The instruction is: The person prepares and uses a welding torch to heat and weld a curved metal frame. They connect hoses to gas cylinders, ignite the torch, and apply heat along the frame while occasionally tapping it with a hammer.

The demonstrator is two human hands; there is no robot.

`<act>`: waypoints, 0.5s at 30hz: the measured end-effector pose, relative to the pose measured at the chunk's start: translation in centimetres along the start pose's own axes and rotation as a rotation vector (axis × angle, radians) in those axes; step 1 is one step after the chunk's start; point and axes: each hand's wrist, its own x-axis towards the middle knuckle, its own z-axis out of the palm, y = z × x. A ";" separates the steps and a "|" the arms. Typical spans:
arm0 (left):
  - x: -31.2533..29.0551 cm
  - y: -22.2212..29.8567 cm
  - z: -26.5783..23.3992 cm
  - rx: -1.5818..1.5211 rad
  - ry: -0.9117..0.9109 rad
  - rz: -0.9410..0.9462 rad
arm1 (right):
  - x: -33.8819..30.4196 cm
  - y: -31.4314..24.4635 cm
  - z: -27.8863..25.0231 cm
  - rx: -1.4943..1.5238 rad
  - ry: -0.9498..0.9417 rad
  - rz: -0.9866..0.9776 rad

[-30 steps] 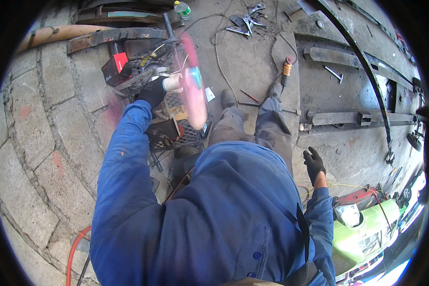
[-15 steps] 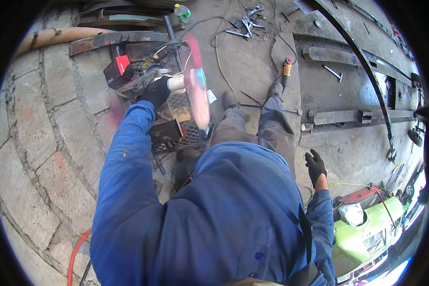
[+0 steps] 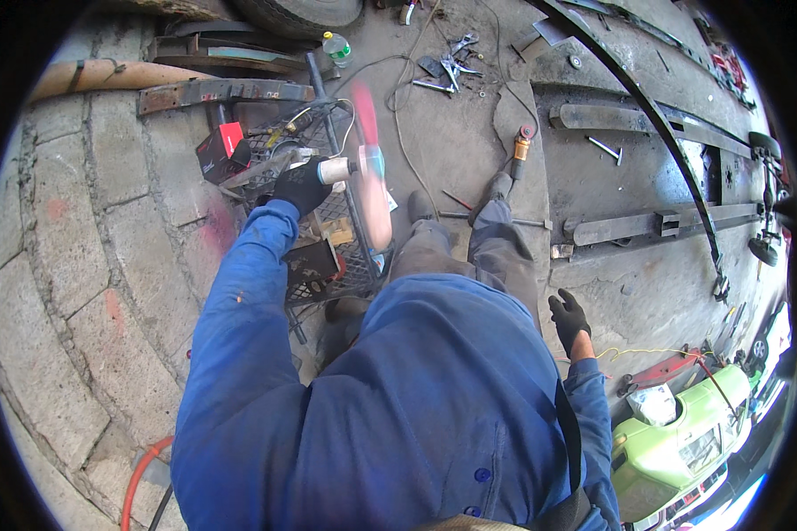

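In a black glove, my left hand (image 3: pixel 301 187) closes around the rear of a small fan's white cylindrical body (image 3: pixel 334 170). The fan's pink-red blades (image 3: pixel 375 212) are smeared by motion around a pale teal hub. It is over a dark metal mesh rack (image 3: pixel 336 208) that carries tools, cables and small boxes. Beneath my left wrist sits a dark open box (image 3: pixel 313 265). Out to the right, my right hand (image 3: pixel 570 320), also black-gloved, hangs over the concrete floor with its fingers apart and nothing in it.
A red-and-black box (image 3: pixel 224 152) is left of the rack, a bottle (image 3: pixel 336 48) beyond it. An orange angle grinder (image 3: pixel 522 150) lies by my foot. Several tools (image 3: pixel 454 71) lie farther off. A black curved strip (image 3: pixel 655 111) and metal beams (image 3: pixel 664 221) are to the right.
The whole view has shifted slightly, bringing more of a tyre in at the top. My left hand remains on the fan, and its blades are blurred in both frames. My right hand stays open.
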 end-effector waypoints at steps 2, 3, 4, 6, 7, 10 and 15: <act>0.0 -0.1 0.3 -0.006 0.022 -0.017 | 0.0 -0.5 -0.4 0.003 -0.013 0.013; -0.1 -0.2 0.4 -0.006 0.034 -0.027 | 0.1 -0.8 -0.7 -0.008 0.003 -0.016; -0.2 -0.3 0.5 -0.004 0.047 -0.036 | 0.1 -1.1 -0.9 -0.010 0.010 -0.029; -0.3 -0.3 0.5 -0.001 0.054 -0.023 | 0.1 -1.5 -1.1 -0.003 0.026 -0.049; -0.4 -0.2 0.5 -0.003 0.069 0.005 | 0.0 -1.7 -1.0 0.005 0.036 -0.053; -0.6 0.1 0.1 -0.086 0.090 -0.006 | -0.5 -1.6 -0.6 0.119 0.026 -0.034; -1.3 0.1 -0.5 -0.070 0.130 0.082 | -2.2 -0.7 1.1 0.034 0.034 0.027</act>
